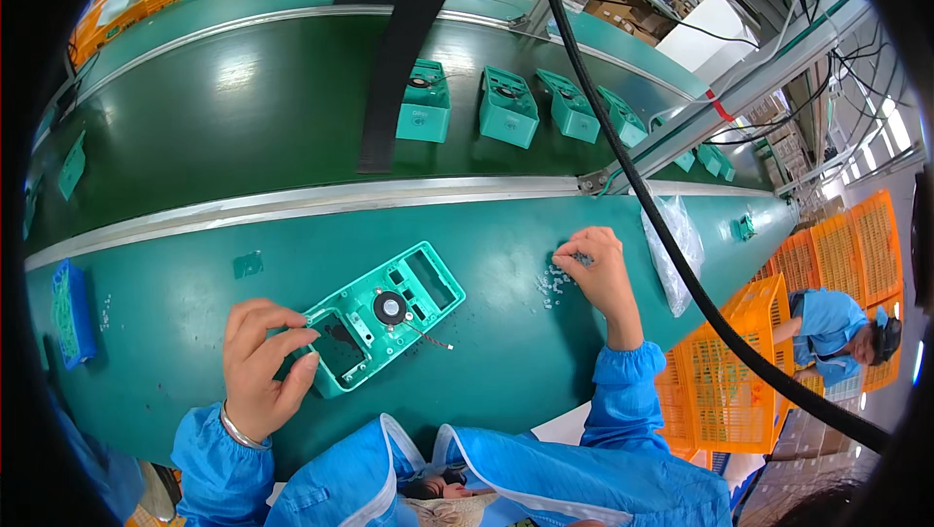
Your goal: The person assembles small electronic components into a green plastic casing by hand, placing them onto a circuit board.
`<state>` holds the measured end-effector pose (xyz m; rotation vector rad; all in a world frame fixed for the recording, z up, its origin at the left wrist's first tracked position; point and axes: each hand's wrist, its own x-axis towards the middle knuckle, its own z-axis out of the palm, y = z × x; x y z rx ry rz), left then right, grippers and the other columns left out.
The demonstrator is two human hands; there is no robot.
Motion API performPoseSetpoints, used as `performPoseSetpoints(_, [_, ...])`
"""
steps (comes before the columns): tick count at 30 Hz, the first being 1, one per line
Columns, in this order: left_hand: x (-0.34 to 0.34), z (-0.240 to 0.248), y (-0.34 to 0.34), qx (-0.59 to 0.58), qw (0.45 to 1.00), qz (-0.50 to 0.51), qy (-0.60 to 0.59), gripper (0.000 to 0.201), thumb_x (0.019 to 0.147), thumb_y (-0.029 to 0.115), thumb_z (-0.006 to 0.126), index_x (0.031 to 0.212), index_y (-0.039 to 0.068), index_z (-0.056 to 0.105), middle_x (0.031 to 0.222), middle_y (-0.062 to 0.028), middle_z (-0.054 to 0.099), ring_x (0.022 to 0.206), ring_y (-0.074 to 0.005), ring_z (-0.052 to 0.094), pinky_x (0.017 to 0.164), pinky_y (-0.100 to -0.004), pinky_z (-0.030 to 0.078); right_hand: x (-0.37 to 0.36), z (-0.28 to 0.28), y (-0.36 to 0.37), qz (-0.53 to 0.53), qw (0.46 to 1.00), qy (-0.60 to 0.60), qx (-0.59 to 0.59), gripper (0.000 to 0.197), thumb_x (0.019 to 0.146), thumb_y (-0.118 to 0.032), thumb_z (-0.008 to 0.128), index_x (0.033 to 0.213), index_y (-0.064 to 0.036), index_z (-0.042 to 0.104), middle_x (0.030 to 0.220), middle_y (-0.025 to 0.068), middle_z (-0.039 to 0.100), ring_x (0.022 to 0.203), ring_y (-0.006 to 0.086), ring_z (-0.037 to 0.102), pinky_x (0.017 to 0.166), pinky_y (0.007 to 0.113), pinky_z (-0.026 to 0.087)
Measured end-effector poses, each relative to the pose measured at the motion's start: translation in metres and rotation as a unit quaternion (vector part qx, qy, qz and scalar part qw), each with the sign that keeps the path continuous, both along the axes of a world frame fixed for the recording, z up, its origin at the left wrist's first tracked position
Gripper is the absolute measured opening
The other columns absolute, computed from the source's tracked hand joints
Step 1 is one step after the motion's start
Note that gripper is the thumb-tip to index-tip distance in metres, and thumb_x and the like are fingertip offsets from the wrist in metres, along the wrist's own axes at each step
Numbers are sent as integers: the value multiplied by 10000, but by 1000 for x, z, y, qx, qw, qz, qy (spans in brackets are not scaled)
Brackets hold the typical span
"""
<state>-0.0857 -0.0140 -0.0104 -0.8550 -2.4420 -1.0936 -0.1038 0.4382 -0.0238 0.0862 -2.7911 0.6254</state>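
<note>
A teal plastic housing (375, 318) lies open side up on the green bench in front of me. It has two rectangular openings, a round black speaker (390, 308) and a thin dark lead ending in a small white connector (449, 346). My left hand (265, 363) grips the housing's near left end, thumb and fingers at its rim. To the right, my right hand (601, 276) is over a scatter of tiny clear pieces (551, 289), thumb and fingertips pinched together at its edge. What is between those fingertips is hidden.
A blue bin (74, 313) stands at the far left. A clear plastic bag (673, 253) lies right of my right hand. Beyond the metal rail, several teal housings (508, 109) sit on a belt. A black cable (662, 206) hangs across the view. A co-worker (832, 332) is beside orange crates (725, 371).
</note>
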Motion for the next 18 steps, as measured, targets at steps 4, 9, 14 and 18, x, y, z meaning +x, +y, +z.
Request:
performPoseSetpoints(4, [-5, -7, 2, 12, 1000, -5, 5, 228, 733, 79, 757, 958, 51, 726, 1058, -111, 659, 1005, -347, 583, 845, -455, 494, 5, 1, 1, -17, 1000, -14, -5, 84, 760, -67, 810, 835, -56, 774, 872, 69, 669, 986, 275, 589, 877, 380, 458])
performPoseSetpoints(9, [-3, -3, 1, 8, 1000, 0, 4, 222, 734, 71, 751, 953, 47, 723, 1044, -111, 656, 1002, -347, 580, 840, -457, 494, 6, 2, 3, -20, 999, 12, -44, 79, 774, -56, 796, 849, -51, 771, 892, 70, 670, 991, 274, 589, 879, 380, 461])
performPoseSetpoints(14, [-5, -6, 1, 10, 1000, 0, -2, 213, 729, 65, 750, 939, 45, 721, 1045, -114, 653, 1000, -348, 579, 838, -456, 492, 9, 3, -1, -4, 1000, 9, -2, 99, 760, -58, 802, 853, -62, 768, 891, 57, 663, 996, 274, 588, 894, 386, 446])
performPoseSetpoints(18, [-4, -4, 0, 6, 1000, 2, 1, 216, 721, 63, 753, 934, 44, 721, 1044, -115, 654, 993, -346, 581, 833, -453, 493, 11, 7, -10, -2, 1000, 14, 22, 97, 755, -58, 803, 841, -70, 762, 889, 48, 656, 999, 268, 586, 921, 393, 427])
